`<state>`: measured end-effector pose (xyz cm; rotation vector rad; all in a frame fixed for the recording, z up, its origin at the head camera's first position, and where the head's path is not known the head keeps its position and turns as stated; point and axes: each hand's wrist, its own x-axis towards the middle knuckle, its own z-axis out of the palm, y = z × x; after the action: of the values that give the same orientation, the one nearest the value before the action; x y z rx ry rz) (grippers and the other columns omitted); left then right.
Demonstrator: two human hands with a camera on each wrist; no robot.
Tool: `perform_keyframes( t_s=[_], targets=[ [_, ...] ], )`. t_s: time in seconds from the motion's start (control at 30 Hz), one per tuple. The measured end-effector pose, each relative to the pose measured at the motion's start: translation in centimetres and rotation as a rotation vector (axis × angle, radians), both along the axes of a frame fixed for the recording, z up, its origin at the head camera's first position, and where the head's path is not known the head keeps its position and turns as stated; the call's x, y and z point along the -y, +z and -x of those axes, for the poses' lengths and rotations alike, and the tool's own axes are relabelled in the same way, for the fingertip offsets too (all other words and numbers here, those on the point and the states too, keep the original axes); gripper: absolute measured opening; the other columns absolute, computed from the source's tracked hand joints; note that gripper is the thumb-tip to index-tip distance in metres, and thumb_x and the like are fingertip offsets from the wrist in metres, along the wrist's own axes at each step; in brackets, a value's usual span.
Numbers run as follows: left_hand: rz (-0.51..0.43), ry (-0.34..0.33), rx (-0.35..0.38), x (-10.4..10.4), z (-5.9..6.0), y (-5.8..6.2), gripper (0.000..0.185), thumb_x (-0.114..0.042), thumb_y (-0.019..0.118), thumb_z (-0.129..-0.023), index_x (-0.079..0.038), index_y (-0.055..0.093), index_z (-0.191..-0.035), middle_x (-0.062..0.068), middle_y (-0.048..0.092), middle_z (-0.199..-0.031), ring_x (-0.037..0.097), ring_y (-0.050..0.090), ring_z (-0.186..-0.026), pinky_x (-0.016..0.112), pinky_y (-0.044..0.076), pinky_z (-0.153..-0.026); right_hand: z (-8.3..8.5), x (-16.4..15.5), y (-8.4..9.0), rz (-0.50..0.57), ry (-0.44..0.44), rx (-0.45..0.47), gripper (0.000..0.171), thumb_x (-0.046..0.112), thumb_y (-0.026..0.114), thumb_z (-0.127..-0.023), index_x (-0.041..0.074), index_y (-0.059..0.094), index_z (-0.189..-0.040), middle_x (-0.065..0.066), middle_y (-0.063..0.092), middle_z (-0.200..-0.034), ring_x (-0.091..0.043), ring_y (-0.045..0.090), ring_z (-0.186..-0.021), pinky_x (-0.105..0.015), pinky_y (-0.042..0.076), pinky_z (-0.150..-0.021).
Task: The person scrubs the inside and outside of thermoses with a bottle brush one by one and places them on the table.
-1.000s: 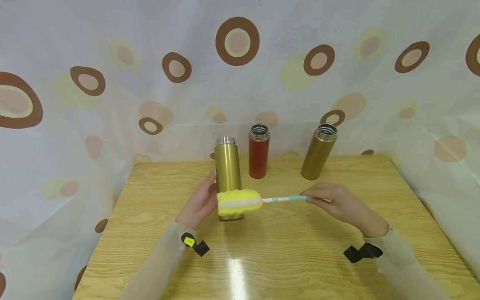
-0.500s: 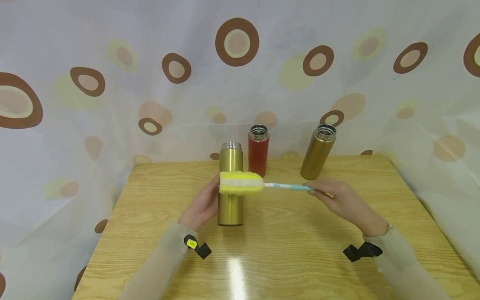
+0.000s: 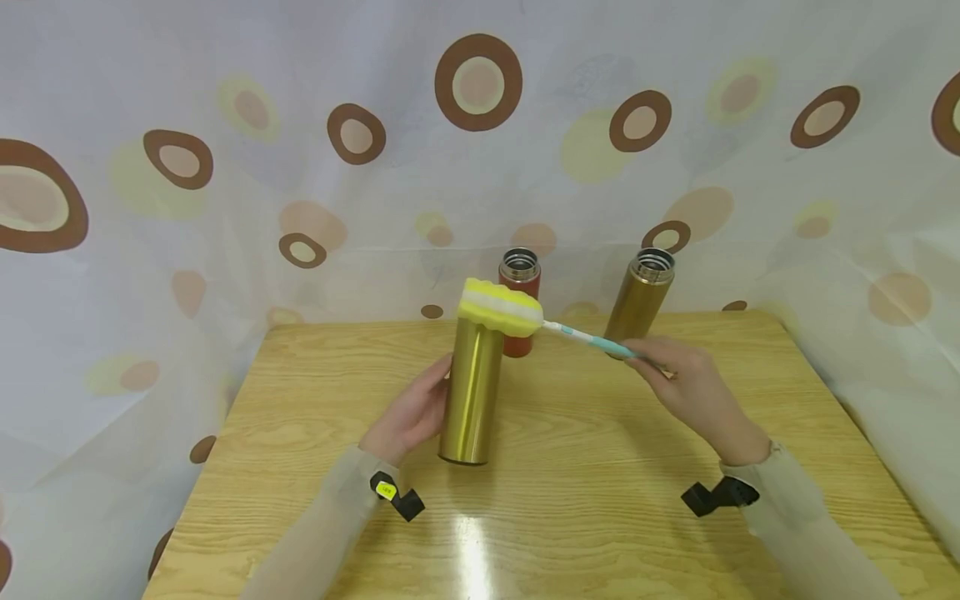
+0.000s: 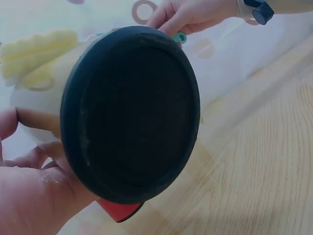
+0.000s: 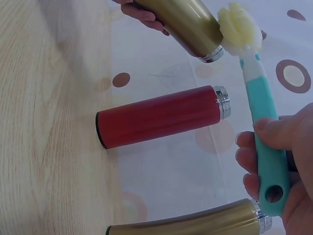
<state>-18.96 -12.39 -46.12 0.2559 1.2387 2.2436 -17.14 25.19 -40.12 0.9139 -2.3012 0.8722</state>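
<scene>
Centrally, in the head view, a gold vacuum flask stands slightly tilted on the wooden table, gripped low on its side by the left hand, whose fingers curl round the body. Right hand, at right of centre, pinches the teal handle of a bottle brush; the brush's yellow-and-white sponge head rests at the flask's mouth, covering it. Behind, near the table's far edge: a red flask, open-topped, partly hidden by the sponge, and a second gold flask, also open-topped, just behind the right hand. Patterned curtain with brown rings fills the upper frame. Left wrist view: the held flask's black round base fills the centre; left hand's thumb and fingers wrap it at lower left; sponge head at upper left; right hand at top; a sliver of the red flask below the base. Right wrist view: right hand's fingers clasp the teal handle at lower right; sponge head touches the gold flask's steel rim at top; red flask mid-frame; second gold flask along the bottom edge.
</scene>
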Motion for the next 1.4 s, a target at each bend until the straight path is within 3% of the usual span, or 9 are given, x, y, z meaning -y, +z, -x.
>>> perform_keyframes(
  t_s=[0.27, 0.4, 0.57, 0.7, 1.0, 1.1, 1.4],
  targets=[
    [-0.015, 0.026, -0.058, 0.0, 0.0, -0.1, 0.037, -0.037, 0.028, -0.115, -0.034, 0.065, -0.121, -0.003, 0.062, -0.126, 0.017, 0.059, -0.119, 0.036, 0.050, -0.104, -0.1, 0.0, -0.2, 0.017, 0.044, 0.003, 0.040, -0.020, 0.078, -0.076, 0.000, 0.079, -0.111, -0.009, 0.079, -0.100, -0.012, 0.071, -0.081, -0.010, 0.053, -0.071],
    [-0.028, 0.046, -0.014, -0.1, 0.0, 0.0, 0.036, -0.042, 0.031, -0.114, -0.030, 0.063, -0.123, -0.001, 0.062, -0.126, 0.016, 0.059, -0.118, 0.034, 0.049, -0.104, -0.3, -0.1, -0.4, -0.013, 0.070, 0.019, 0.037, -0.015, 0.079, -0.079, 0.001, 0.079, -0.112, -0.007, 0.079, -0.100, -0.014, 0.072, -0.083, -0.010, 0.053, -0.074],
    [-0.040, 0.080, 0.051, 0.1, 0.2, 0.4, 0.041, -0.050, 0.030, -0.112, -0.020, 0.050, -0.133, -0.001, 0.061, -0.123, 0.014, 0.061, -0.114, 0.031, 0.050, -0.102, -0.6, -0.2, -0.8, -0.047, 0.145, 0.056, 0.040, -0.016, 0.080, -0.077, 0.003, 0.079, -0.111, -0.006, 0.079, -0.099, -0.011, 0.069, -0.082, -0.013, 0.049, -0.067],
    [-0.036, 0.098, 0.067, 0.3, 0.3, 0.7, 0.041, -0.053, 0.032, -0.111, -0.021, 0.045, -0.133, -0.003, 0.060, -0.118, 0.011, 0.061, -0.108, 0.029, 0.050, -0.099, -0.8, -0.3, -1.1, -0.065, 0.208, 0.063, 0.044, -0.019, 0.079, -0.074, 0.005, 0.079, -0.111, -0.005, 0.078, -0.099, -0.009, 0.067, -0.081, -0.015, 0.047, -0.065],
    [-0.114, 0.133, 0.089, 0.6, 0.5, 1.1, 0.038, -0.049, 0.032, -0.112, -0.023, 0.054, -0.127, -0.002, 0.061, -0.120, 0.012, 0.063, -0.109, 0.028, 0.051, -0.099, -1.2, -0.6, -1.4, -0.068, 0.372, 0.140, 0.045, -0.021, 0.077, -0.075, 0.006, 0.079, -0.111, -0.004, 0.077, -0.100, -0.010, 0.070, -0.082, -0.013, 0.053, -0.072],
    [-0.132, 0.141, 0.103, 0.6, 0.5, 1.0, 0.036, -0.050, 0.037, -0.111, -0.023, 0.056, -0.125, -0.003, 0.063, -0.118, 0.011, 0.063, -0.107, 0.027, 0.052, -0.098, -1.3, -0.8, -1.5, -0.072, 0.344, 0.147, 0.046, -0.021, 0.077, -0.075, 0.006, 0.079, -0.112, -0.004, 0.077, -0.101, -0.011, 0.071, -0.083, -0.013, 0.053, -0.073],
    [-0.032, 0.068, 0.052, 0.3, 0.1, 0.4, 0.046, -0.053, 0.041, -0.110, -0.019, 0.044, -0.141, -0.002, 0.062, -0.126, 0.015, 0.060, -0.117, 0.033, 0.048, -0.105, -1.2, -0.3, -1.0, -0.033, 0.071, 0.069, 0.040, -0.015, 0.079, -0.080, 0.001, 0.078, -0.116, -0.008, 0.079, -0.104, -0.014, 0.074, -0.088, -0.008, 0.052, -0.077]
  ],
)
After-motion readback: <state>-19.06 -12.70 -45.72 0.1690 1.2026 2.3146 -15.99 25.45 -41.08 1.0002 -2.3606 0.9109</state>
